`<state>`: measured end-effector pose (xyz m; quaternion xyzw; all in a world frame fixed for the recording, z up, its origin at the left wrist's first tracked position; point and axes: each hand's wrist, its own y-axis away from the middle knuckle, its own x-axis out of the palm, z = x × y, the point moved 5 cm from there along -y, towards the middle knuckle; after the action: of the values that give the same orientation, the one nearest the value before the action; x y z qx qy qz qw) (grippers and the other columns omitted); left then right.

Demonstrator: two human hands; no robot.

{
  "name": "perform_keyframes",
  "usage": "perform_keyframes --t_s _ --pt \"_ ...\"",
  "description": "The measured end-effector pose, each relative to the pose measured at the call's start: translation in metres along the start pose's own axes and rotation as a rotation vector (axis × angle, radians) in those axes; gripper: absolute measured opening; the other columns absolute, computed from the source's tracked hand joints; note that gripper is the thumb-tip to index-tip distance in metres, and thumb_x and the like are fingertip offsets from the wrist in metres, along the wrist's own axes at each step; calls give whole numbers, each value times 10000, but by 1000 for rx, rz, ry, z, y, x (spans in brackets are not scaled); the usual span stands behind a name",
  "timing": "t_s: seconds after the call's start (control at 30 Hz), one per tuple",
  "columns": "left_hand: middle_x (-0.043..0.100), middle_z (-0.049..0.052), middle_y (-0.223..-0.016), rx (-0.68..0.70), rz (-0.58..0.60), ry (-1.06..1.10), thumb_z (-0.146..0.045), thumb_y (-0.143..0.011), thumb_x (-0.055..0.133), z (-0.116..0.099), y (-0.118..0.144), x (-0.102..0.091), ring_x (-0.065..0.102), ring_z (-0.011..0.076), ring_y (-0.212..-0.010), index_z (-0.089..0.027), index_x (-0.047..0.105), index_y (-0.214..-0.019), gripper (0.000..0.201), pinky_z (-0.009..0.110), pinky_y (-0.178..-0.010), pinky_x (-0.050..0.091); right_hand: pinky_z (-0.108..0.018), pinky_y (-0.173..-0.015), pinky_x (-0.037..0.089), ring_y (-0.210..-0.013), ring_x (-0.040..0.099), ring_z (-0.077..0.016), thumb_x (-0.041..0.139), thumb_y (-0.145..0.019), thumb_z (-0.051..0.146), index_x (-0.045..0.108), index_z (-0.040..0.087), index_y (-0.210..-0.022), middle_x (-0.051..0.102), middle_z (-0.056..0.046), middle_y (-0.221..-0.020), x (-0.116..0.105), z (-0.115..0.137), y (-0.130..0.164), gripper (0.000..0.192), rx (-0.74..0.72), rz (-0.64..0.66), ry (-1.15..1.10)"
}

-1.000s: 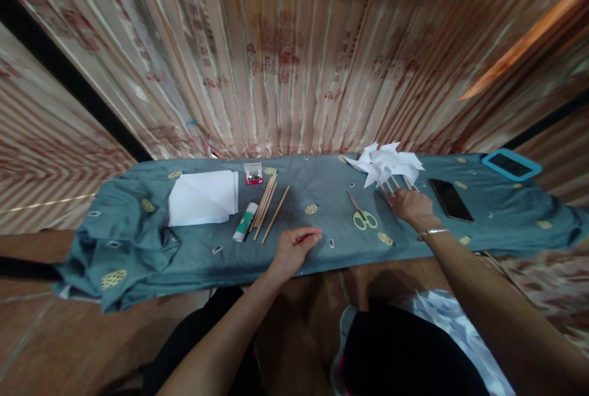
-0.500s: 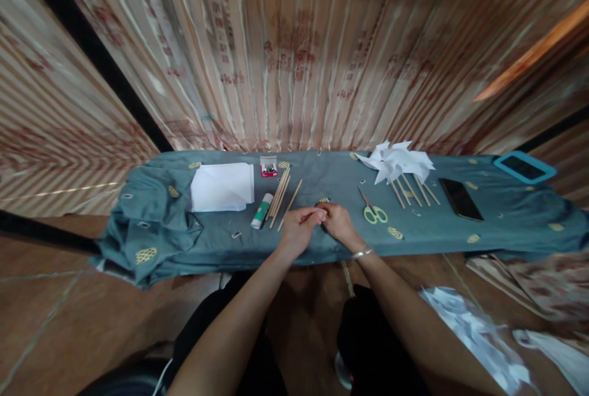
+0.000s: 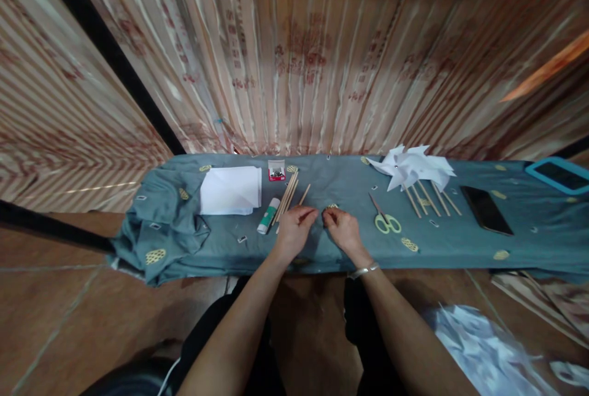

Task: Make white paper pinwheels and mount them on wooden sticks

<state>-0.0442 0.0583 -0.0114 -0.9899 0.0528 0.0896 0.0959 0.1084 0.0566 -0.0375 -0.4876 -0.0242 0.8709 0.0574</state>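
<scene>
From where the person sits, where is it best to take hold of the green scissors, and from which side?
Probably by the looped handles. The scissors lie flat on the cloth, loops toward the person and closed blades pointing away-left. The right hand, just left of them, could come from the near side.

A long blue-grey cloth with gold motifs [image 3: 216,248] covers the bench; its left end is bunched into folds. Near the far edge, left of the middle, lies a stack of white paper sheets [image 3: 230,190]. Just right of it sits a small red box of pins [image 3: 277,170], and nearer the front a white glue stick with a green cap [image 3: 267,216]. Right of the middle lie yellow-handled scissors [image 3: 385,218]. Beyond them, at the far edge, white paper pinwheels on wooden sticks [image 3: 414,169] lie together. Further right rests a black phone [image 3: 486,210], and at the far right corner a blue-framed tablet [image 3: 561,174].
</scene>
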Motion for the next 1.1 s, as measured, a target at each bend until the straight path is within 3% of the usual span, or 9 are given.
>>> perform_keyframes --t_s 0.07,0.17,0.33,0.43,0.7,0.87,1.1 --pt "715 80 -973 74 -54 -240 -158 -769 645 2 -9 -14 635 225 -908 -200 745 -920 187 347 -882 486 -237 -669 418 -762 687 -181 435 -917 245 692 230 -861 736 -14 -772 -1 2 -3 264 -15 14 -10" --pt "691 104 -1086 141 -30 -558 -85 -777 608 7 -17 -24 609 260 -1047 -188 712 -1024 287 392 -983 453 -235 -684 418 -790 687 -178 452 -911 229 693 229 -892 737 -17 -801 -3 5 -5 241 -29 32 -3" --pt "687 113 -1098 119 148 -882 -100 -838 539 14 -16 -14 609 263 -1056 -160 667 -1087 286 382 -954 483 -243 -690 416 -818 689 -189 468 -913 235 703 221 -931 743 -48 -871 -6 8 -4 236 -50 68 37" --pt "680 97 -1119 96 182 -977 -99 -859 507 14 -16 -8 605 244 -1065 -161 634 -1145 318 366 -955 483 -251 -692 418 -831 693 -201 472 -917 236 705 210 -957 748 -63 -892 -6 10 -5 237 -53 89 55" --pt "673 96 -1088 53 227 -1005 -79 -868 478 12 -15 0 614 230 -1057 -145 649 -1108 303 341 -951 481 -252 -721 447 -863 700 -201 455 -933 237 700 215 -1001 753 -71 -949 -8 13 -7 256 -68 100 89" --pt "672 88 -1070 56 220 -941 -106 -860 512 10 -12 2 624 242 -1016 -151 659 -1078 267 356 -913 501 -275 -794 482 -930 699 -211 456 -932 223 700 220 -1052 749 -61 -1041 -6 15 -8 272 -91 33 6" --pt "663 96 -1137 132 205 -776 -106 -837 558 -1 -5 0 601 245 -1073 -144 668 -1062 253 384 -988 475 -341 -881 500 -970 692 -233 458 -901 210 718 198 -1040 751 -75 -1055 -3 26 -12 295 -95 -77 -167"
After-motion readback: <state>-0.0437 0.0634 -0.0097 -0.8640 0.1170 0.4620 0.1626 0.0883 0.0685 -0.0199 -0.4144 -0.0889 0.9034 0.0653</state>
